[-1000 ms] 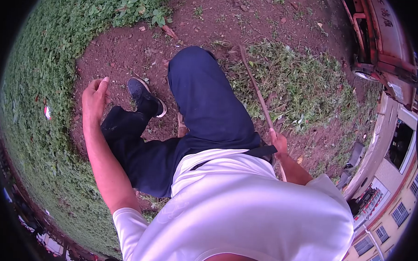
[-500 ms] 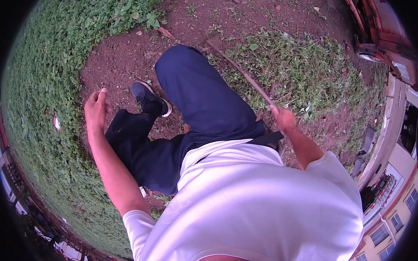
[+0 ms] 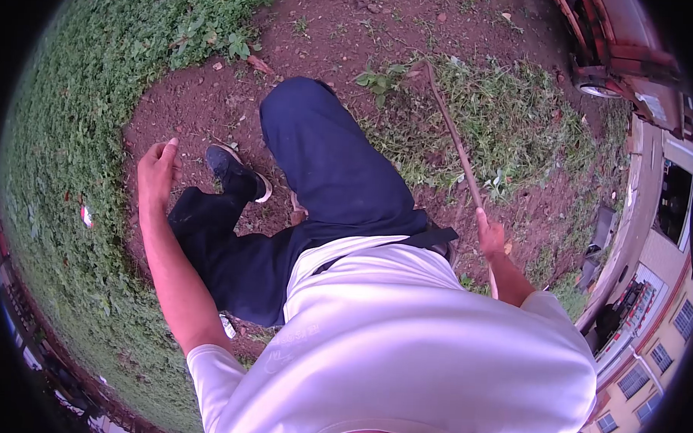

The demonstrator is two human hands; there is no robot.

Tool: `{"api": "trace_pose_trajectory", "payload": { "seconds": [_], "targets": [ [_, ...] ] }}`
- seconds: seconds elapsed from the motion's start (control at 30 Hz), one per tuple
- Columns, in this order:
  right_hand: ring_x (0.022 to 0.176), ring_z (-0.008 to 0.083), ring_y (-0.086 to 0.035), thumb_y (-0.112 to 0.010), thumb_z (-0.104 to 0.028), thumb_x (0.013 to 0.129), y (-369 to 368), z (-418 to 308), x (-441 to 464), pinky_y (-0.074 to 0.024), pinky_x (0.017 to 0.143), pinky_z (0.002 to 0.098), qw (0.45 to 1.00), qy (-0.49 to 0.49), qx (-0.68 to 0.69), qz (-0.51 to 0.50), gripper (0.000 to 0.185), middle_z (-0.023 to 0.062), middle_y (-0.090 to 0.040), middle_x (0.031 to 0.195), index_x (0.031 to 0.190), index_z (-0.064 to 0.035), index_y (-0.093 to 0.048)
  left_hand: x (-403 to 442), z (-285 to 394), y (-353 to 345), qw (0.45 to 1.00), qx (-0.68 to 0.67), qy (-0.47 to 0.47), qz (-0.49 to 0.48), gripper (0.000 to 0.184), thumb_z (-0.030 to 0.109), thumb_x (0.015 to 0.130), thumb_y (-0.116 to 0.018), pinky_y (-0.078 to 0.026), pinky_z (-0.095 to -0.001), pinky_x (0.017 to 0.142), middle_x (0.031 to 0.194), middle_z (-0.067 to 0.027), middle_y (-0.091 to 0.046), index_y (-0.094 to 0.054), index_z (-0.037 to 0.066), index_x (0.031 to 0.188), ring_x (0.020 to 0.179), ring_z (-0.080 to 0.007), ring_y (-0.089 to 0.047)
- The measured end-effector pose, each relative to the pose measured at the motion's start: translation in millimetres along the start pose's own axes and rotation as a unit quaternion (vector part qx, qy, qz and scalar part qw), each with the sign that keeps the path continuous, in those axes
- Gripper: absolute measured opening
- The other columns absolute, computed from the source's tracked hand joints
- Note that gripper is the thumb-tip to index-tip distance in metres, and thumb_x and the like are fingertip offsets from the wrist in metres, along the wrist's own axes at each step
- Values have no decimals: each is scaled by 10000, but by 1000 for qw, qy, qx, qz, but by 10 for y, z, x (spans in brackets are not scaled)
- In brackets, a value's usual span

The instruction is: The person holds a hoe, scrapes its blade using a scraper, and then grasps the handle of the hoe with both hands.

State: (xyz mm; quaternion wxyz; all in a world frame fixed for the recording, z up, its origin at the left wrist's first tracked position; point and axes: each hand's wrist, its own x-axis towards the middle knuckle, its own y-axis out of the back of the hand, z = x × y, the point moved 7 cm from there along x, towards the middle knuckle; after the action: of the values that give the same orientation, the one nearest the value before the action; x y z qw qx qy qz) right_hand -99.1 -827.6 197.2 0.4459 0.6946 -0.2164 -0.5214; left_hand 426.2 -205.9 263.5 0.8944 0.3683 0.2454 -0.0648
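My right hand (image 3: 491, 235) is closed around the wooden handle of a long-handled hoe (image 3: 462, 150). The handle slants away from me, and its head, bent to the left, rests among pulled green weeds (image 3: 502, 119). The handle's near end shows below my wrist. On the other side, my left hand (image 3: 159, 166) hangs in the air over the edge of the bare soil. Nothing is in it; the thumb stands apart from loosely bent fingers, which are partly hidden.
Dense low green plants (image 3: 66, 153) cover the left side. Reddish bare soil (image 3: 322, 32) lies ahead, beside my bent knee (image 3: 304, 116) and dark shoe (image 3: 233, 170). A rusty red vehicle (image 3: 626, 66) stands at upper right, and a building (image 3: 654, 372) at lower right.
The hoe's head has swung to the right across the weeds. My right hand has moved slightly right and back towards me with the handle. My left hand has barely moved.
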Motion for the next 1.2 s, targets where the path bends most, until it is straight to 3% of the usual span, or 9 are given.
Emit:
{"api": "trace_pose_trajectory", "payload": {
  "seconds": [0.07, 0.17, 0.2, 0.37, 0.5, 0.6, 0.83, 0.97, 1.2],
  "targets": [
    [630, 230, -552, -548, -668, 966, -176, -432, 56, -464, 651, 392, 989, 1, 143, -47, 715, 89, -586, 655, 807, 19, -669, -24, -16, 61, 1000, -8, -1, 9, 382, 390, 1003, -650, -428, -255, 519, 714, -12, -621, -680, 9, 1013, 574, -94, -562],
    [629, 149, -455, -576, -635, 974, -468, -734, 322, -419, 600, 348, 966, 3, 252, -66, 690, 35, -499, 622, 775, 22, -639, 2, -133, 185, 1000, -20, 11, 12, 390, 395, 998, -647, -433, -263, 503, 707, -22, -624, -677, 6, 1013, 560, -100, -573],
    [500, 94, -435, -576, -609, 991, -396, -922, 307, -328, 466, 296, 973, 47, 223, -26, 606, -32, -475, 581, 662, -101, -564, -23, -157, 212, 999, -30, 13, 17, 393, 397, 994, -649, -436, -264, 507, 708, -24, -625, -678, 6, 1013, 560, -101, -572],
    [629, 167, -456, -553, -664, 970, -913, -1281, 778, -429, 621, 386, 973, 59, 219, -43, 736, 36, -511, 615, 675, 10, -584, -135, -267, 217, 998, -46, 25, 28, 402, 401, 986, -653, -449, -285, 528, 713, -34, -634, -683, 1, 985, 564, -112, -582],
    [557, 159, -439, -559, -660, 973, -1179, -1449, 941, -397, 549, 373, 970, 49, 226, -79, 717, 19, -501, 583, 649, -20, -556, -97, -455, 314, 998, -53, 25, 23, 413, 399, 980, -652, -475, -305, 569, 712, -44, -639, -682, -13, 975, 568, -134, -592],
    [482, 76, -400, -584, -586, 998, -915, -1818, 464, -314, 449, 278, 922, 31, 373, -102, 592, -53, -427, 560, 613, -150, -469, -128, -471, 360, 998, -44, 17, 40, 421, 397, 977, -649, -482, -317, 582, 710, -53, -643, -685, -23, 961, 573, -141, -602],
    [407, 101, -407, -539, -616, 1006, -517, -2411, 471, -321, 390, 283, 921, 135, 354, -94, 580, -41, -432, 530, 676, -141, -494, -85, -375, 351, 999, -43, 3, 27, 436, 407, 971, -649, -497, -336, 604, 700, -64, -650, -702, -24, 1011, 576, -153, -617],
    [428, 90, -404, -529, -617, 1012, -514, -2522, 283, -310, 405, 263, 893, 111, 390, -193, 597, -37, -422, 531, 658, -138, -496, -159, -422, 431, 998, -42, 10, 45, 437, 412, 973, -645, -501, -343, 599, 723, -65, -661, -702, -19, 1018, 586, -156, -622],
    [459, 173, -481, -542, -704, 950, -859, -1909, 743, -399, 462, 360, 980, 77, 155, -96, 742, 26, -514, 542, 573, -65, -563, -227, -602, 534, 996, -71, 23, 49, 451, 424, 973, -636, -498, -345, 591, 726, -52, -659, -694, -19, 1040, 600, -154, -631]
  ]
}}
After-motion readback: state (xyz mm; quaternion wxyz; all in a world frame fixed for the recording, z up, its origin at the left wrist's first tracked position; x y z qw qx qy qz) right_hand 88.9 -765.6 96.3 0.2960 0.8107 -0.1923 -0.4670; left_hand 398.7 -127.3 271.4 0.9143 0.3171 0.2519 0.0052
